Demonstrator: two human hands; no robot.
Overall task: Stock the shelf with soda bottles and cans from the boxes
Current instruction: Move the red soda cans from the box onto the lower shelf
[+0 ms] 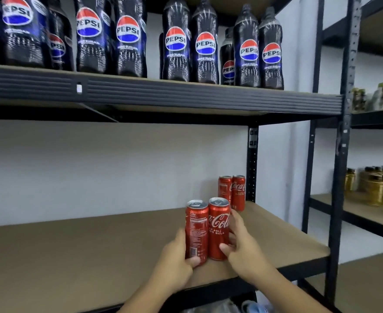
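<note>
My left hand (177, 258) grips one red can (196, 231), my right hand (240, 247) grips its neighbour (217, 229), both upright near the shelf (95, 249) front edge; full, rigid, probably slick; hold mid-body, low.

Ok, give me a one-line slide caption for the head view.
The left hand and right hand hold two cola cans upright on the lower shelf.

view: head | faces: forward at shelf (95, 256) — eye height between its two tiers | range: near | single view
</note>
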